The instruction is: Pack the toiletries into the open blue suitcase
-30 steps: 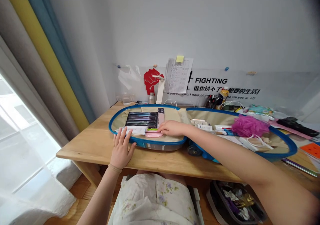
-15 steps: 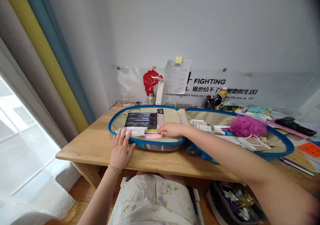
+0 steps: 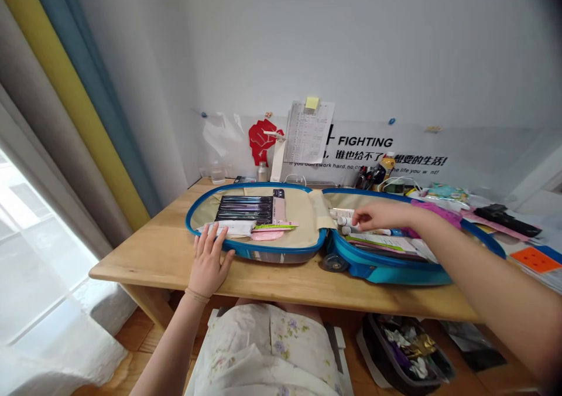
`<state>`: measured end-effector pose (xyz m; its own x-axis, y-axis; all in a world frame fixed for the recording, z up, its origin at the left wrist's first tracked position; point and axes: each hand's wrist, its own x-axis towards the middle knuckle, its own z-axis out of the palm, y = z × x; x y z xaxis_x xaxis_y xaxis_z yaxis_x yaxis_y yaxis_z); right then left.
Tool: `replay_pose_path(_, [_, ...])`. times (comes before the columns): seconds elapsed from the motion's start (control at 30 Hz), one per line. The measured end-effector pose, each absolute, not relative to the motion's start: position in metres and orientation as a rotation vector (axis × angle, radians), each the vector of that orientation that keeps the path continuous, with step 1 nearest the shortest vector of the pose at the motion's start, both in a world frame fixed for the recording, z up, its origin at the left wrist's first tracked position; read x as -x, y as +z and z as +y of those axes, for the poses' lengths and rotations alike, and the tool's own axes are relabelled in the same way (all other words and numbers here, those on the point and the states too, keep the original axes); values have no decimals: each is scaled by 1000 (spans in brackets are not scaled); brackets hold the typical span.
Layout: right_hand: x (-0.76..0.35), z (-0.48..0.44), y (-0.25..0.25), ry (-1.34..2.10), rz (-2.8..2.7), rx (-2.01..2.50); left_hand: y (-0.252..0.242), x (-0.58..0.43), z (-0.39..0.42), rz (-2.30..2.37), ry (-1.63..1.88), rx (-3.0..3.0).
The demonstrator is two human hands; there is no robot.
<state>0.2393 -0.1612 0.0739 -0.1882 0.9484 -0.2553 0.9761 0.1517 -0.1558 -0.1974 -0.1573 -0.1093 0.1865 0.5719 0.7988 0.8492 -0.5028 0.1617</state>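
A blue-rimmed suitcase with a beige lining lies open on the wooden table (image 3: 144, 249). My left hand (image 3: 212, 261) rests, fingers spread, on the front rim of its left half (image 3: 263, 254), against a white packet (image 3: 235, 228). That half also holds a flat pack of dark-handled items (image 3: 243, 210), a thin yellow-green and pink packet (image 3: 276, 227) and a pink item (image 3: 267, 236). Over the right half (image 3: 408, 272), my right hand (image 3: 373, 215) has its fingers closed at a white tube (image 3: 346, 221). A second white tube end (image 3: 346, 230) shows beside it.
A magenta mesh bath puff (image 3: 434, 215) is partly behind my right forearm. Bottles, pens and a white lamp (image 3: 277, 159) stand along the wall. Papers and an orange item (image 3: 535, 259) lie at the right. Below the table is a dark bin (image 3: 406, 349) with wrappers.
My right hand has left the thin yellow-green and pink packet in the left half and moved right to the white tubes. My left hand stays on the rim. The view has shifted slightly.
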Motion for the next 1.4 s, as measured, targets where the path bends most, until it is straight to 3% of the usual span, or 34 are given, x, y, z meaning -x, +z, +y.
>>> replay_pose_path(0.2, [-280, -180, 33, -424, 2158, -2083, -110, 198, -157, -1347, -1227, 2155])
replay_pose_path(0.43, [-288, -180, 20, -383, 2092, -2112, -109, 198, -157, -1346, -1218, 2151])
replay_pose_path(0.7, [-280, -182, 25, -310, 2116, -2110, -110, 198, -157, -1373, -1216, 2156])
replay_pose_path(0.83, [-275, -185, 42, -478, 2204, -2278, -110, 198, -157, -1380, -1220, 2165])
replay_pose_path(0.93, [-258, -184, 58, -363, 2408, -2384, -110, 198, -157, -1385, -1225, 2164])
replay_pose_path(1.2, [-148, -167, 55, -252, 2769, -1717, -109, 197, -158, -1349, -1210, 2150])
replay_pose_path(1.4, [-85, -140, 30, -148, 2839, -1491, -109, 198, -157, -1333, -1195, 2145])
